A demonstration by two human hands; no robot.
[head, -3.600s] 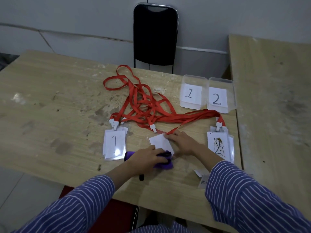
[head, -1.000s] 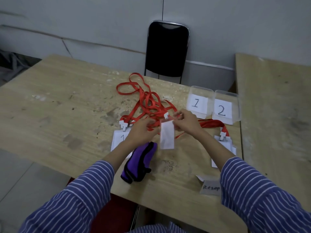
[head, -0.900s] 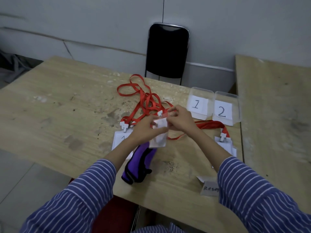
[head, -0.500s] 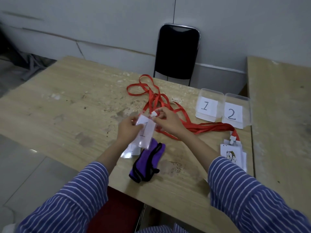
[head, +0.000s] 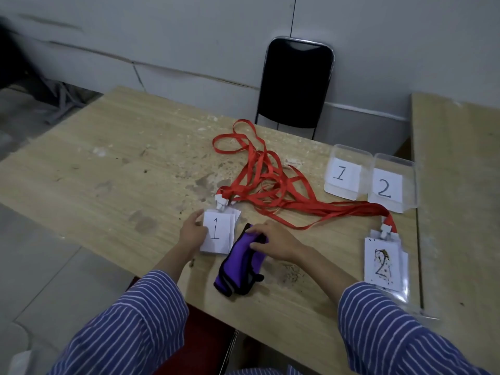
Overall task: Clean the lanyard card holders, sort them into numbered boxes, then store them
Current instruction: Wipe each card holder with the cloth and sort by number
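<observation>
Fingers (head: pixel 254 230) of the right hand (head: pixel 273 243) are curling onto the purple cloth (head: pixel 239 263); left hand (head: pixel 192 234) is steadying the "1" holders (head: pixel 217 231) beside it. Bunching cloth firmly should help wiping.

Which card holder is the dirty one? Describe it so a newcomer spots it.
Find the clear box marked 2 at the wooden table's far right. Nearer the person, along that right edge, lies the dirty card holder, clipped to a red lanyard. Its handwritten 2 is smeared with dark specks; the stack marked 1 is clean.
</observation>
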